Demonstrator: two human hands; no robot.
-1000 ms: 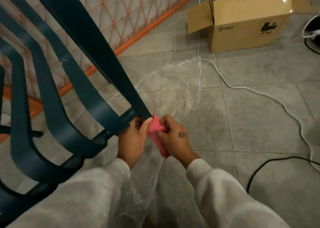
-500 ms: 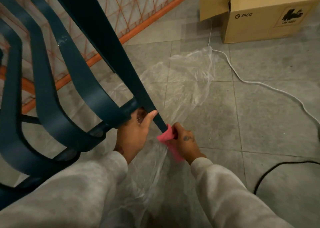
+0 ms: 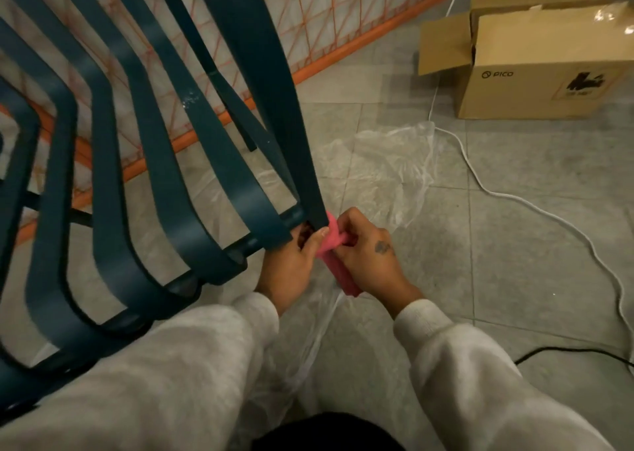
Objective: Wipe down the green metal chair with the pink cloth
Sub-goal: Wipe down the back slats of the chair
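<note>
The dark green metal chair fills the left half of the view, its flat curved slats running down to a cross bar. The pink cloth is bunched around the lower end of the rightmost slat. My right hand grips the cloth from the right, its loose end hanging below the palm. My left hand holds the chair frame at the bar just left of the cloth, thumb touching the pink fabric. Both arms wear light grey sleeves.
A clear plastic sheet lies on the grey tiled floor under my hands. A cardboard box stands at the upper right. A white cable and a black cable run across the floor. An orange-framed mesh panel stands behind the chair.
My right hand brought the cloth back up to the slat's end beside my left thumb, after sliding it lower. The view shifted, so more of the chair's slats show.
</note>
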